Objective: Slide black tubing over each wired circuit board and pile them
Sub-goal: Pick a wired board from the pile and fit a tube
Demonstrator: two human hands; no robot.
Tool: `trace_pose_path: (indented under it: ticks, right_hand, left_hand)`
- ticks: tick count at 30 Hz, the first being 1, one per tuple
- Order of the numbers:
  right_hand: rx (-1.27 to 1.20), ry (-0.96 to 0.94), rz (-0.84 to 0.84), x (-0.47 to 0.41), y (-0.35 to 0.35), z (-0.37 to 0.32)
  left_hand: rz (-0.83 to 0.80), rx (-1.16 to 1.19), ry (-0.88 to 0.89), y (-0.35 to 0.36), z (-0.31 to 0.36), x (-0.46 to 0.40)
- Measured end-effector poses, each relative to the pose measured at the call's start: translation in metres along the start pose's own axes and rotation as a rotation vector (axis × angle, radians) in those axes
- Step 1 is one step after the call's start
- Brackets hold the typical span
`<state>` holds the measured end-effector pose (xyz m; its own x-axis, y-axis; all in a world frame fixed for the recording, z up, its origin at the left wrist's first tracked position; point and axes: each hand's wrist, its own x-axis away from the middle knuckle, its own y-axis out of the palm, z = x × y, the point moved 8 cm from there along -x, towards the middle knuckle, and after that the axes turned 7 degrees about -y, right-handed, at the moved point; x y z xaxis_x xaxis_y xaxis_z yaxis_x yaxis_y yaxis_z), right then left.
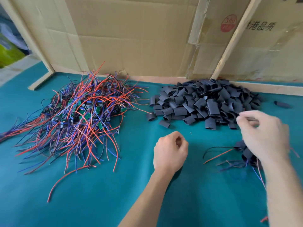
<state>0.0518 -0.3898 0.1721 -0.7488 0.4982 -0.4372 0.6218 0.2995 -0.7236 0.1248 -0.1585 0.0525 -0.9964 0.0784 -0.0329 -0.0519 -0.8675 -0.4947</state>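
A tangled heap of wired circuit boards (pixel 82 112), small green boards with red, blue and black leads, lies on the left of the teal table. A pile of short black tubing pieces (pixel 205 102) sits at the back right. A few sleeved boards (pixel 246 154) with trailing wires lie at the right, partly hidden under my right forearm. My left hand (pixel 170 151) hovers over bare cloth in the middle, fingers curled into a loose fist with nothing in it. My right hand (pixel 262 133) is blurred at the near right edge of the tubing pile, fingers bent; I see nothing held.
Cardboard sheets (pixel 131 38) in a wooden frame wall off the back of the table (pixel 114 194). One stray black tube (pixel 282 104) lies far right. A loose red wire (pixel 65 179) curls in front of the wire heap.
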Motion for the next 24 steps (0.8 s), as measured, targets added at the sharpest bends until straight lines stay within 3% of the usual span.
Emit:
trace_pose_path:
  ticks: [2, 4, 6, 9, 12, 14, 24]
  right_hand:
    - [-0.167, -0.147, -0.081, -0.005, 0.030, -0.055]
    - [-0.225, -0.340, -0.366, 0.002, 0.084, -0.120]
    - [-0.169, -0.490, -0.646, 0.016, 0.143, -0.169]
    - [0.003, -0.521, -0.796, 0.021, 0.204, -0.199]
    - [0.057, -0.478, -0.798, 0.020, 0.223, -0.202]
    - [-0.021, -0.486, -0.739, 0.016, 0.220, -0.203]
    - [-0.389, -0.408, -0.451, 0.010, 0.124, -0.159]
  left_hand:
    - [-0.009, 0.010, -0.012, 0.000, -0.001, 0.000]
    - [0.012, 0.031, -0.016, -0.002, -0.003, 0.000]
    - [0.038, 0.060, -0.029, -0.005, -0.005, 0.000]
    - [0.058, -0.036, -0.017, -0.011, -0.003, -0.003]
    - [0.086, -0.072, -0.017, -0.016, -0.003, -0.003]
    - [0.121, 0.073, -0.054, -0.018, -0.009, -0.003]
    - [0.284, 0.476, -0.160, -0.033, -0.023, 0.001]
